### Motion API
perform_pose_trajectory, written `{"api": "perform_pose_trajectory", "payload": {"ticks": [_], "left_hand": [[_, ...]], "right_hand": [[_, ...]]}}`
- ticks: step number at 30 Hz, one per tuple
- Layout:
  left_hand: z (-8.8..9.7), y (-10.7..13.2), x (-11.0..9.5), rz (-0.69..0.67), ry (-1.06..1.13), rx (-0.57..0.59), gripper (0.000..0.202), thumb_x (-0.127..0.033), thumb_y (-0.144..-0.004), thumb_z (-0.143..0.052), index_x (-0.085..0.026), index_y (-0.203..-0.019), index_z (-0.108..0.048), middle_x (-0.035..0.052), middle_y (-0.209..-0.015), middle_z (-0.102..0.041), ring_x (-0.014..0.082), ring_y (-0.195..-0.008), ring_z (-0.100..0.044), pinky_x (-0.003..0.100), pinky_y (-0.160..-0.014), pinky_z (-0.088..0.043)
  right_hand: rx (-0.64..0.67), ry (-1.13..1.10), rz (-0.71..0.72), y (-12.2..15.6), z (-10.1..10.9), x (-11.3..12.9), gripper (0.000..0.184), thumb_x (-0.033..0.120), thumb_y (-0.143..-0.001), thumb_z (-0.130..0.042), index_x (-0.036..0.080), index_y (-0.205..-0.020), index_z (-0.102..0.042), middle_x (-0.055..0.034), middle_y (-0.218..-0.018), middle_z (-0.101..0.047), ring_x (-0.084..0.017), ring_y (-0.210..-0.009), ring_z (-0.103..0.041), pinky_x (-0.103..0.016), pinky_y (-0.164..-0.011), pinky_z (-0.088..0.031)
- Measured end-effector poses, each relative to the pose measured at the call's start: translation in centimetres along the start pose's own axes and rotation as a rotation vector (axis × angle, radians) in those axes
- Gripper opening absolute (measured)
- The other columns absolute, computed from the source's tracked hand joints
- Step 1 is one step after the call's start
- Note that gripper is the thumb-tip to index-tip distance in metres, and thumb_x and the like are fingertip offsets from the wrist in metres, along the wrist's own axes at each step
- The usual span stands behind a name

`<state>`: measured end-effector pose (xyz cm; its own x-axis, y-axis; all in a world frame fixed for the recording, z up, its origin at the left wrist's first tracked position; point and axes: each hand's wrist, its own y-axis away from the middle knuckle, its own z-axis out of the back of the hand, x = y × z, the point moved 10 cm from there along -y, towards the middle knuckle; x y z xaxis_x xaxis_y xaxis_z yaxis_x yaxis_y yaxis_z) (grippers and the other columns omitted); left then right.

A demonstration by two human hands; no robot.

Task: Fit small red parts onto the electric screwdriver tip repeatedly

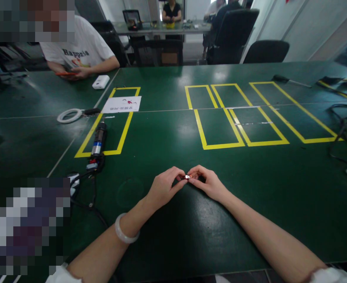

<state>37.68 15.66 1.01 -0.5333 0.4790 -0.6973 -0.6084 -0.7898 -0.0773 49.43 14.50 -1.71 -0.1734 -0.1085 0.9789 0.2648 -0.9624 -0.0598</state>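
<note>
A small shiny piece [187, 177], silvery with a reddish tint, sits between my fingertips just above the green table [161, 232]. It is too small for me to tell its kind. My left hand [165, 185] pinches it from the left with thumb and fingers, a pale bangle [122, 232] round that wrist. From the other side my right hand [211, 184] closes thumb and fingertips on the same piece. Fingers cover part of it.
Yellow tape rectangles [223, 146] mark the table ahead. On the left lie a black cylindrical tool [97, 145] with cables, a paper sheet [122, 104] and a white cable coil [70, 116]. A screwdriver [282, 79] lies far right, near dark cables [341, 122]. A person [82, 43] sits at far left.
</note>
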Motion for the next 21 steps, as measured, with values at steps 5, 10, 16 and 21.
{"api": "perform_pose_trajectory", "payload": {"ticks": [5, 10, 16, 21], "left_hand": [[-0.6, 0.0, 0.0, 0.006, -0.004, 0.046, 0.027, -0.043, -0.095, -0.046, -0.019, -0.097, -0.060, 0.0031, -0.093, -0.064, 0.0160, -0.087, -0.060, 0.029, -0.079, -0.045], [1.9, -0.5, 0.9, 0.047, -0.095, 0.007, 0.031, -0.041, -0.097, -0.039, -0.021, -0.105, -0.061, 0.0042, -0.101, -0.064, 0.0177, -0.095, -0.060, 0.031, -0.086, -0.045], [14.5, 2.1, 8.4, 0.354, -0.638, -0.324, 0.046, -0.049, -0.091, -0.045, -0.017, -0.123, -0.055, 0.0157, -0.127, -0.055, 0.0339, -0.118, -0.051, 0.047, -0.097, -0.041], [21.0, 7.6, 16.0, 0.732, -0.837, -0.336, 0.067, -0.060, -0.081, -0.053, -0.012, -0.127, -0.048, 0.0217, -0.133, -0.049, 0.0456, -0.114, -0.051, 0.053, -0.084, -0.046]], "right_hand": [[0.007, 0.024, -0.019, -0.1, 0.0, -0.1, 0.016, 0.032, -0.089, -0.063, 0.019, -0.097, -0.063, -0.0015, -0.081, -0.065, -0.015, -0.075, -0.061, -0.029, -0.072, -0.049], [0.009, 0.030, -0.022, -0.1, 0.1, -0.2, 0.018, 0.033, -0.088, -0.064, 0.018, -0.097, -0.063, -0.0022, -0.084, -0.066, -0.015, -0.076, -0.061, -0.028, -0.072, -0.049], [0.021, 0.011, -0.024, -0.1, 0.1, -0.4, 0.020, 0.034, -0.087, -0.066, 0.018, -0.100, -0.063, -0.0030, -0.086, -0.066, -0.014, -0.074, -0.059, -0.028, -0.069, -0.049], [0.018, 0.006, -0.024, -0.2, 0.0, -0.3, 0.021, 0.035, -0.086, -0.066, 0.018, -0.100, -0.063, -0.0032, -0.086, -0.067, -0.014, -0.073, -0.060, -0.028, -0.069, -0.050]]}}
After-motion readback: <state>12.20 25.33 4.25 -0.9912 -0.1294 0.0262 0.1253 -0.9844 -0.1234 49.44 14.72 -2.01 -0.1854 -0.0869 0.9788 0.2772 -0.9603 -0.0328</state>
